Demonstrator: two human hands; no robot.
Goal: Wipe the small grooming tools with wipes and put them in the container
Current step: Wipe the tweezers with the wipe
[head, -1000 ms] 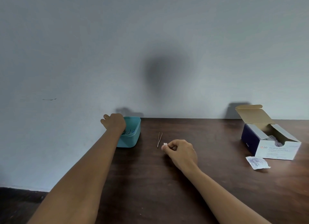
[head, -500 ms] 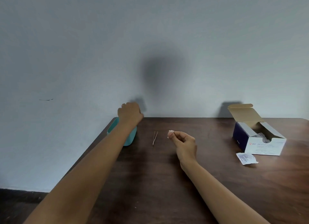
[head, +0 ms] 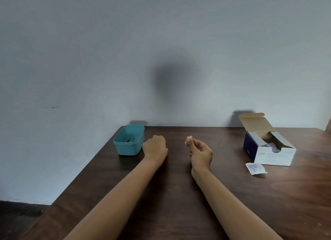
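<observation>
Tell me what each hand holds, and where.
The right hand pinches a small white wipe by its lower end between thumb and fingers. The left hand is curled palm-down; its hold cannot be told.

My left hand (head: 155, 148) shows me only its back. Its curled fingers and anything under them are hidden, save a thin sliver at its far edge, too small to name. Just left of it, the teal container (head: 129, 141) holds dark shapes I cannot tell apart. My right hand (head: 200, 153) covers most of the wipe (head: 189, 138) it pinches. Well right of that hand, the print on the torn sachet (head: 255, 168) is blurred. The worktop (head: 179, 204) runs off the bottom and right edges.
</observation>
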